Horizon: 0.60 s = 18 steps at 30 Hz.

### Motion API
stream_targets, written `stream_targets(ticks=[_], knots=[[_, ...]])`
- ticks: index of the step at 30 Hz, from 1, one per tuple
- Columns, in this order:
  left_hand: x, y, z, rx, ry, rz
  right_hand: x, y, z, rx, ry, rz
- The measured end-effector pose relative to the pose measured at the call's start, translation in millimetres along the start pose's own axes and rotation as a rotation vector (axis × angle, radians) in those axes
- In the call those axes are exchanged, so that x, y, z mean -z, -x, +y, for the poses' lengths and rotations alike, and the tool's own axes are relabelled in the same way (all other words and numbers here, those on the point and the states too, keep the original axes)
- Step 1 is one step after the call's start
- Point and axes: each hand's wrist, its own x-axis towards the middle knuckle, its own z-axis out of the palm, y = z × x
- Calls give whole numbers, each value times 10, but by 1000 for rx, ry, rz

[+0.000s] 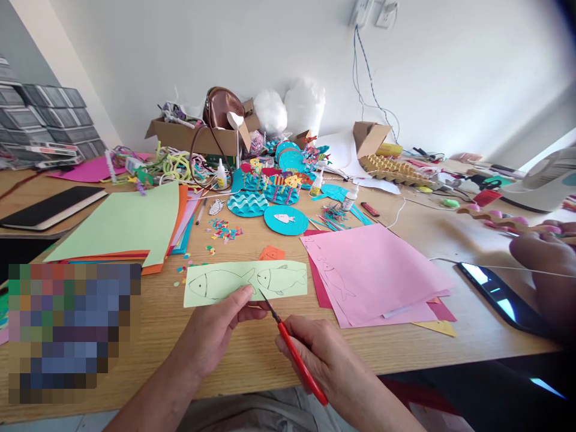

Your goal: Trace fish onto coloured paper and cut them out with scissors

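Observation:
My left hand (pixel 220 327) pinches the lower edge of a light green paper strip (pixel 234 270) near its middle. Two fish outlines are drawn on the strip side by side. My right hand (pixel 310 348) is closed around red-handled scissors (pixel 292 348). Their dark blades point up and left, and the tip lies at the strip's lower edge between the two drawn fish. Behind the strip is a small orange paper piece (pixel 272 252). Pink sheets (pixel 378 270) with small fish drawings lie to the right.
Green sheets (pixel 121 222) are stacked at left over other colours. Blue discs (pixel 287 220), confetti and glue bottles (pixel 350 197) stand behind. A phone (pixel 495 294) is at right, beside another person's hand (pixel 544 258). A black notebook (pixel 51 207) lies far left.

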Motion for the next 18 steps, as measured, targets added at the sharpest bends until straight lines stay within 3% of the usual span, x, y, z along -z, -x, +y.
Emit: stream_targets(ticks=[18], knots=[[29, 27, 2, 37, -67, -53, -27, -9, 39, -2, -21, -8]])
